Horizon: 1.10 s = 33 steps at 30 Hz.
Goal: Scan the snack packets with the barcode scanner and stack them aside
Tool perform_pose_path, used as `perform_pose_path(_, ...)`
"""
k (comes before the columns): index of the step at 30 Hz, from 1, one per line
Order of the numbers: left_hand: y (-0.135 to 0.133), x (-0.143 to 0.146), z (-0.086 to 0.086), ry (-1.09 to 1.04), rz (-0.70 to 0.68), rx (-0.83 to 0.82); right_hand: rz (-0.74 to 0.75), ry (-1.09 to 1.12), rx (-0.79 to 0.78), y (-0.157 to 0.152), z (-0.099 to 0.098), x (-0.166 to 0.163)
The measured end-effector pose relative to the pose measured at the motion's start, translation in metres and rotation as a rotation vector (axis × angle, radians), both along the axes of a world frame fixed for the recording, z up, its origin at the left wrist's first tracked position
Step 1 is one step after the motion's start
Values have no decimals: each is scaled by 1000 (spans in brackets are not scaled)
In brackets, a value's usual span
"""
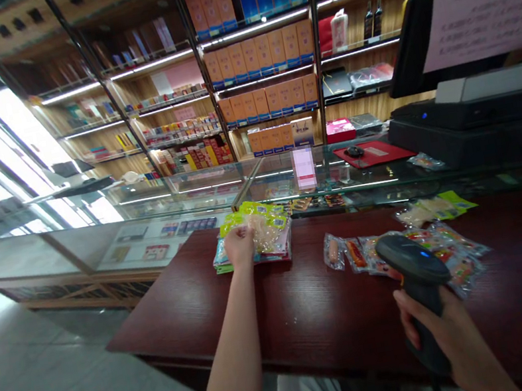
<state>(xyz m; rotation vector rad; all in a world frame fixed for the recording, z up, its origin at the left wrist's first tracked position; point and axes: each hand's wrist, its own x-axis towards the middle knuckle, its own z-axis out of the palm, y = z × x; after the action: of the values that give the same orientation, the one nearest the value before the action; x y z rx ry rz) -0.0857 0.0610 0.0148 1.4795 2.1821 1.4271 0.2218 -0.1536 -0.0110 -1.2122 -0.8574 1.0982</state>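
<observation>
Closest to me, at the lower right of the frame, the person's right hand [459,330] is wrapped around the handle of a dark scanner [411,261], a small blue light glowing on its head. That grip is full. Over at centre left, the left hand [240,246] reaches across to a pile of green-and-clear packets [265,221], which sits on a stack of flat, colourful packs [284,245] near the far edge of the dark red worktop [311,308]. Its fingers are curled in against the pile, but from where I stand I can't tell whether that grip has closed on a packet.

Right of centre, partly behind the scanner, clear packets [458,255] lie spread and overlapping; at their left end a packet with a pale sausage shape [334,251] lies beside one with a redder filling [355,254]. Farther right and just beyond them is another green-and-clear packet group [438,208].

Past the worktop runs a glass display case [181,199], with a red mat [385,152] and a black mouse [353,151] on it. Rows of orange boxes [261,54] fill shelves at upper centre, and a monitor [409,48] stands at upper right.
</observation>
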Motion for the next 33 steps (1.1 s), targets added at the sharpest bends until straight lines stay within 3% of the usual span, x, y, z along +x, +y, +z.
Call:
perform_pose_path(9,-6,7,4,81,36,-82,-14,-4,-17,2,-4,2)
perform_pose_path(13,-11,14,8,170,121,-128,0,-23,-3,2,-2,2)
perform_pose_path(19,-22,27,-2,352,264,-29,-1,-19,7,0,1,1)
perform_pose_path(33,-27,41,-18,492,87,129,5,17,6,-1,0,1)
